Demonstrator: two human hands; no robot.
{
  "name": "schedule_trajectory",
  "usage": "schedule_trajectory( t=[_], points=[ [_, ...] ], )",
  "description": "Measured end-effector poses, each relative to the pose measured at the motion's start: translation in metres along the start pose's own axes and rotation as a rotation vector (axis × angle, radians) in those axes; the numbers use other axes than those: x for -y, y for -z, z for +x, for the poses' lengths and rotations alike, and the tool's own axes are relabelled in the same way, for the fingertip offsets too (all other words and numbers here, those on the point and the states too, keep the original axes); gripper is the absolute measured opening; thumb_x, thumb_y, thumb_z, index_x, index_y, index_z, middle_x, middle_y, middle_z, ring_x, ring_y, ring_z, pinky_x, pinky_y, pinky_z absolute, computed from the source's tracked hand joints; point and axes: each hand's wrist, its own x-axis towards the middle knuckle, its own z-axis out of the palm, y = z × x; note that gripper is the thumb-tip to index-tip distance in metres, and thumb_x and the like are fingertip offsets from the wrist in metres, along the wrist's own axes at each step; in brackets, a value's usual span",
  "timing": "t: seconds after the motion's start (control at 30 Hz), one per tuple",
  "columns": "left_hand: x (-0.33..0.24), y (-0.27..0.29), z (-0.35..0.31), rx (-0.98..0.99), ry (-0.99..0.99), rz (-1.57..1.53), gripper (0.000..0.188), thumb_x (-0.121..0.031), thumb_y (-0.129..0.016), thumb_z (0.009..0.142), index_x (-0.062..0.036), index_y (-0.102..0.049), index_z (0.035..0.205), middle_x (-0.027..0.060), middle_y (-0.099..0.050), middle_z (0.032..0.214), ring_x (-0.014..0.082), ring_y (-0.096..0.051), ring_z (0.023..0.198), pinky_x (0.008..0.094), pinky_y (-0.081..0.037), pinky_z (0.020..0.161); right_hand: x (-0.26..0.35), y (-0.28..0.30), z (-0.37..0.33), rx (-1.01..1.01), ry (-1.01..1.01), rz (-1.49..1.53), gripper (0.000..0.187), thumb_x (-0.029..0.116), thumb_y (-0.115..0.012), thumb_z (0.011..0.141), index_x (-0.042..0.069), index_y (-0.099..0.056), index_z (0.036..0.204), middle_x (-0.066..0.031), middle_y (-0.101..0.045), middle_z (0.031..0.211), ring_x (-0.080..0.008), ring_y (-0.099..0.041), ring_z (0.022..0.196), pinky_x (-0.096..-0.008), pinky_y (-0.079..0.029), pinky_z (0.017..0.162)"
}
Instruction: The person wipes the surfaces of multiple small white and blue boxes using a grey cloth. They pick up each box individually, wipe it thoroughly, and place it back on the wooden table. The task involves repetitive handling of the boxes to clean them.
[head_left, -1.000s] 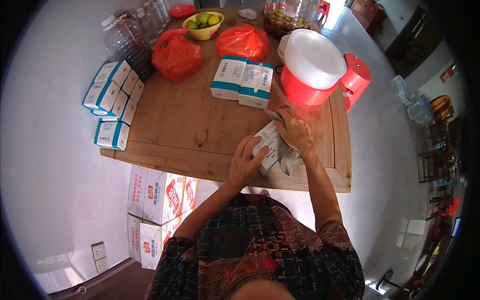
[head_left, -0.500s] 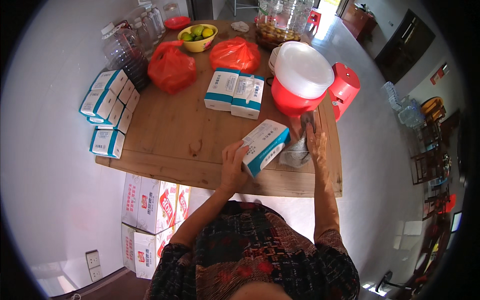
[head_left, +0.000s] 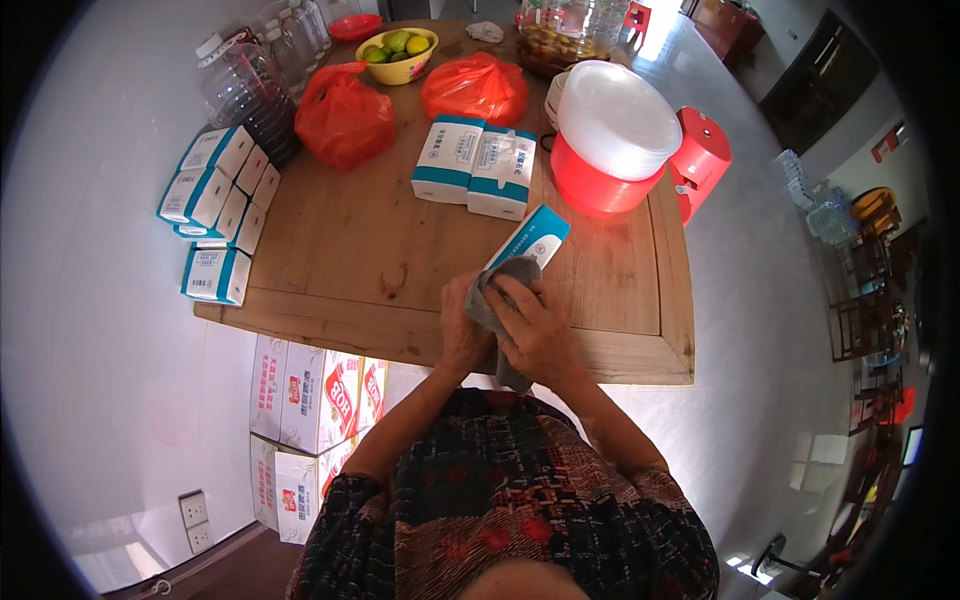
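We see our left hand (head_left: 462, 330) gripping a white-and-teal box (head_left: 530, 238) above the wooden counter's (head_left: 330, 250) near edge; right hand (head_left: 535, 325) presses a grey cloth (head_left: 500, 290) onto it. Two similar boxes (head_left: 475, 165) lie beyond, w/ red bags (head_left: 345, 115) behind.

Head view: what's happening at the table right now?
A person holds a white-and-teal box in the left hand over the wooden table, while the right hand presses a grey cloth against it. Two similar boxes lie flat ahead, more are stacked at the left edge.
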Motion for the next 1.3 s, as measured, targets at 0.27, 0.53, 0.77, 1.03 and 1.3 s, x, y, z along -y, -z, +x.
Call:
schedule_trajectory(
  t=[0.27,0.53,0.77,1.03,1.3],
  points=[
    [-0.012,0.001,0.005,-0.015,0.128,-0.019,0.052,-0.011,-0.077,0.069,-0.0021,-0.05,0.112,0.016,-0.054,0.101,0.0301,-0.055,0.094,0.0392,-0.045,0.08,-0.058,-0.003,0.029,-0.137,-0.303,-0.057,0.044,0.008,-0.06,0.078,0.007,-0.056,0.122,-0.0062,-0.051,0.128,-0.0376,-0.052,0.097,-0.0443,-0.048,0.086],
    [-0.006,-0.004,0.003,-0.077,0.326,-0.224,0.054,-0.009,-0.075,0.069,-0.0012,-0.046,0.114,0.0183,-0.056,0.103,0.0329,-0.056,0.093,0.0391,-0.046,0.08,-0.064,-0.038,0.028,-0.277,-0.314,-0.036,0.044,0.009,-0.06,0.079,0.005,-0.055,0.123,-0.0131,-0.048,0.131,-0.0387,-0.047,0.106,-0.0444,-0.04,0.092],
    [0.001,0.019,0.0,-0.023,0.576,-0.574,0.043,-0.013,-0.066,0.079,0.0026,-0.04,0.11,0.0135,-0.056,0.102,0.0174,-0.055,0.091,0.0293,-0.047,0.077,0.0,-0.03,0.002,-0.077,-0.046,-0.051,0.051,0.011,-0.062,0.074,0.003,-0.053,0.124,-0.012,-0.045,0.134,-0.0372,-0.043,0.11,-0.0471,-0.037,0.094],
    [-0.004,0.02,0.008,-0.069,0.648,-0.676,0.062,-0.024,-0.073,0.08,0.0085,-0.034,0.115,0.0166,-0.054,0.107,0.0163,-0.056,0.09,0.0271,-0.049,0.075,-0.059,-0.038,0.036,-0.04,-0.295,-0.2,0.047,0.014,-0.062,0.076,0.011,-0.056,0.123,-0.0049,-0.049,0.13,-0.0341,-0.047,0.106,-0.0472,-0.042,0.088],
    [-0.008,0.041,0.019,0.018,0.924,-0.971,0.058,-0.036,-0.062,0.089,0.0015,-0.031,0.12,0.0121,-0.053,0.101,0.0157,-0.057,0.09,0.0242,-0.05,0.073,-0.054,-0.04,0.044,0.047,-0.022,-0.407,0.042,0.015,-0.058,0.076,0.019,-0.061,0.118,0.0031,-0.052,0.127,-0.0325,-0.048,0.104,-0.0454,-0.043,0.084]
  ],
)
